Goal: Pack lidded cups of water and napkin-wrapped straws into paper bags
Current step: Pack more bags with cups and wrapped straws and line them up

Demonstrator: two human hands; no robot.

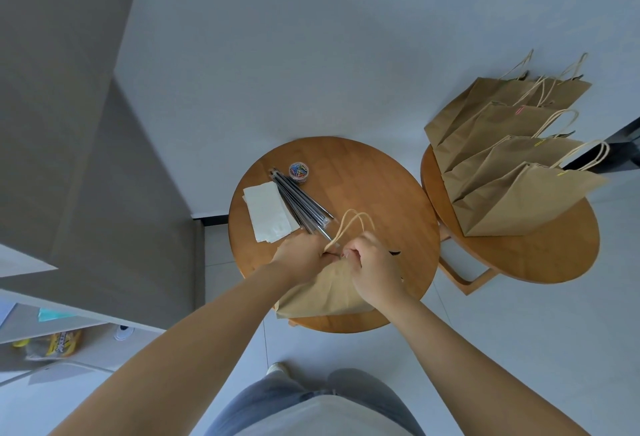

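Observation:
A brown paper bag (322, 293) stands on the near side of the round wooden table (377, 186), its twisted handles (351, 224) sticking up. My left hand (301, 252) and my right hand (372, 262) both pinch the bag's top edge closed, close together by the handles. What is inside the bag is hidden. A stack of white napkins (268, 212) lies on the table's left side. A bundle of wrapped straws (301, 202) lies beside the napkins.
A small clear tub of coloured paper clips (299, 171) sits behind the straws. Several closed paper bags (512, 158) stand on a second round table (540, 255) to the right. A shelf unit (52, 325) is at the lower left.

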